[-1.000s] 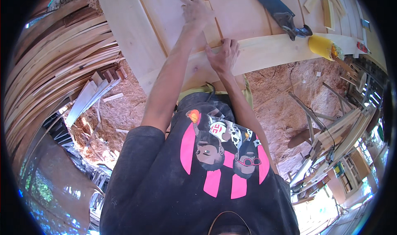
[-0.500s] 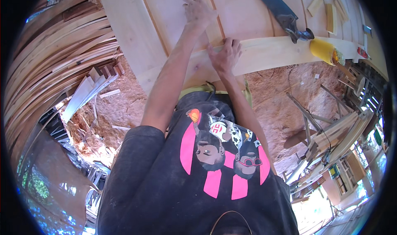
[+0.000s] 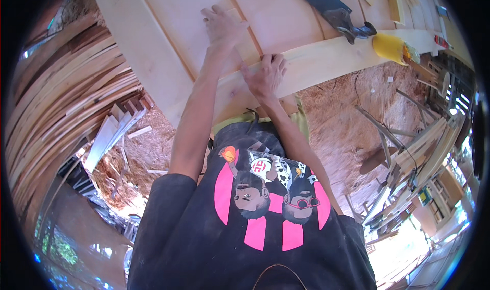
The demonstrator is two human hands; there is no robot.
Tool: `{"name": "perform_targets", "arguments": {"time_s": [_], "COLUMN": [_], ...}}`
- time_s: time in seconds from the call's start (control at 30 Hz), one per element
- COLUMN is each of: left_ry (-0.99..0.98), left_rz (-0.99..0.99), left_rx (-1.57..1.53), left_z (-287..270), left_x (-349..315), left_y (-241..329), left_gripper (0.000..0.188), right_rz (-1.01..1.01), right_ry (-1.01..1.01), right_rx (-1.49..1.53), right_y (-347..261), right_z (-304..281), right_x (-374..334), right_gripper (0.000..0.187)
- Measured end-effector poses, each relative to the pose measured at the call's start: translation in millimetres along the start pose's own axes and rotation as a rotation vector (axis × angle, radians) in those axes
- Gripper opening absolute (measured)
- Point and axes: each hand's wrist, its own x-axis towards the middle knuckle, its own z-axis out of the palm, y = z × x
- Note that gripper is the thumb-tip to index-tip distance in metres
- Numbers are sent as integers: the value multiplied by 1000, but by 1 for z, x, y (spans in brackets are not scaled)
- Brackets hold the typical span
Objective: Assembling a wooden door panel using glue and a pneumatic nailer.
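A broad pale wooden panel (image 3: 186, 14) with darker grooves lies before me, with a smooth light rail (image 3: 321, 58) along its near edge. My left hand (image 3: 223, 29) lies flat on the panel, fingers stretched forward, over the far part of a narrow wooden strip (image 3: 248, 49). Closer to me, my right hand (image 3: 266, 77) is at the rail, thumb on one side of the strip's near end and bent fingers on the other. The palm side of both hands is hidden. A handsaw (image 3: 326, 9) with a dark blade and black handle rests on the panel to the right.
A yellow cylindrical container (image 3: 390, 47) lies on the rail at the right, with small wood offcuts (image 3: 394, 4) beyond it. Long stacked boards (image 3: 66, 96) fill the left side. Shavings cover the ground (image 3: 342, 106), and more timber (image 3: 423, 142) leans at the right.
The whole view has shifted, so the panel, saw and hands appear slightly farther left and higher. Both hands keep nearly the same place on the panel and rail.
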Motion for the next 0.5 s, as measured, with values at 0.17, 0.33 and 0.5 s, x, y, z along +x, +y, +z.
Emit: {"name": "perform_targets", "arguments": {"time_s": [0.17,0.33,0.5], "left_ry": [-23,-52,-64], "left_rz": [0,-28,-15], "left_rx": [7,31,44], "left_z": [-2,-5,-4], "left_x": [-1,1,2], "left_y": [-2,2,1], "left_gripper": [89,88,87], "right_rz": [12,12,2], "right_ry": [-8,-23,-21], "right_rx": [46,40,58], "right_y": [-3,-2,-2], "right_z": [2,-4,-6], "right_x": [-1,2,2], "right_gripper": [57,60,57]}}
